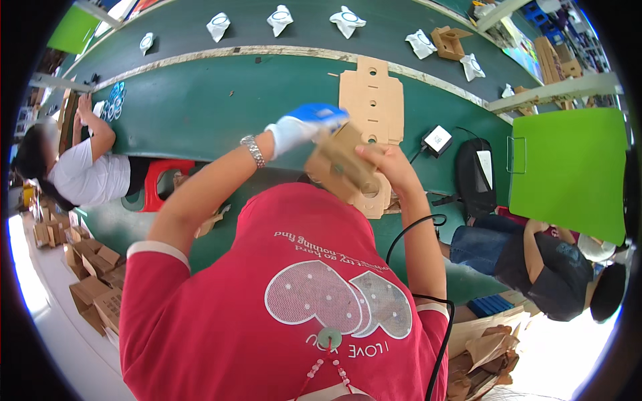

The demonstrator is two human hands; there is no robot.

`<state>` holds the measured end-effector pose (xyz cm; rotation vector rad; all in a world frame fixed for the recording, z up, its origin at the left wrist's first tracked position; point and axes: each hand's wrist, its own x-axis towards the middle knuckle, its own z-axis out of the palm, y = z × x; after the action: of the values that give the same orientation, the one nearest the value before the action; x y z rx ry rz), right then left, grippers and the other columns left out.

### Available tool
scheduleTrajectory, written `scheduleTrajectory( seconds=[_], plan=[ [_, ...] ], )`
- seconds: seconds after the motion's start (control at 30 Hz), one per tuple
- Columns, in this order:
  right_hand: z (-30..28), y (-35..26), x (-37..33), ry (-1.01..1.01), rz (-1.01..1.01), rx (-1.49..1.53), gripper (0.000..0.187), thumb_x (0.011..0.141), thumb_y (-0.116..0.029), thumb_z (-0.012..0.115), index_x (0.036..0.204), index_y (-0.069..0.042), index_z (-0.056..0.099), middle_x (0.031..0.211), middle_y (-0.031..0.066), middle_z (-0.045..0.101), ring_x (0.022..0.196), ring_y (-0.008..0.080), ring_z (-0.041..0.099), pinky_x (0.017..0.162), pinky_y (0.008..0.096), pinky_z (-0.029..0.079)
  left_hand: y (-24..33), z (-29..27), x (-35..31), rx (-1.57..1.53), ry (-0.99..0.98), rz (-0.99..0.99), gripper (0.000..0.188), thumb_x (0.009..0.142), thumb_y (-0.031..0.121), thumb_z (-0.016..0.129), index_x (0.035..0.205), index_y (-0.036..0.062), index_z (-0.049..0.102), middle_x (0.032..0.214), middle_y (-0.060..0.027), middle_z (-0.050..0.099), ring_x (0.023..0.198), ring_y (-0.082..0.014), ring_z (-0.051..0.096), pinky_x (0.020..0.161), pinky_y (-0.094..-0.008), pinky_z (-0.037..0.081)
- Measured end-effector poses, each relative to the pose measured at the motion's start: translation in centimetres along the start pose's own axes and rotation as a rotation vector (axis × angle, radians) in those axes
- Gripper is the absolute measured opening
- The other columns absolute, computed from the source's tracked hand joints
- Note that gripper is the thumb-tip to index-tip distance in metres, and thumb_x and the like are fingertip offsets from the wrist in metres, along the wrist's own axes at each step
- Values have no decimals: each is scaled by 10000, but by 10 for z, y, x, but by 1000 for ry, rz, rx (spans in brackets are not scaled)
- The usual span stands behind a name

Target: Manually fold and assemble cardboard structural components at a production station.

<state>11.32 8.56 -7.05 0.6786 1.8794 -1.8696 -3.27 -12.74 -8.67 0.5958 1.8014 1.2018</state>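
Note:
A small brown cardboard box [348, 160], partly folded and blurred, is held up in front of my chest at the table's near edge. My right hand [386, 164], bare, grips its right side with the thumb on the face and the other fingers mostly hidden behind. At its upper left corner is my left hand [309, 123] in a blue and white glove, closed on the edge, its fingertips smeared by motion. Flat die-cut cardboard blanks [370, 87] with round holes and slots lie beyond and partly under the held box.
On the green table [200, 100] stands a small black-and-white box [437, 140] with a cable, near a black bag [475, 175]. White wrapped packages [280, 21] sit on the conveyor belt [180, 30]. People work at left and right; a red stool [159, 182] stands left.

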Motion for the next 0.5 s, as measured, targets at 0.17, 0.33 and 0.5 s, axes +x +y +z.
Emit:
scheduleTrajectory(
  seconds=[0.17,0.33,0.5],
  plan=[
    [-3,96,51,902,-395,-383,308,907,-247,670,1023,36,709,932,112,698,818,287,635,777,404,505,-84,11,-15,98,262,151,796,892,237,706,1541,81,272,1546,-149,372,1399,-278,403,1156,-352,322],
    [27,122,49,1062,-317,-499,296,891,-208,682,1057,36,708,964,153,575,964,323,544,854,411,463,-47,65,-4,421,160,428,1073,716,363,872,1537,56,254,1564,-170,317,1444,-318,316,1174,-434,283],
    [22,120,50,1065,-391,-495,262,870,-153,689,1048,39,707,935,166,594,895,341,590,786,423,487,-9,108,63,557,267,680,1096,620,492,875,1473,51,346,1414,-175,439,1328,-363,417,1104,-434,356]
  ],
)
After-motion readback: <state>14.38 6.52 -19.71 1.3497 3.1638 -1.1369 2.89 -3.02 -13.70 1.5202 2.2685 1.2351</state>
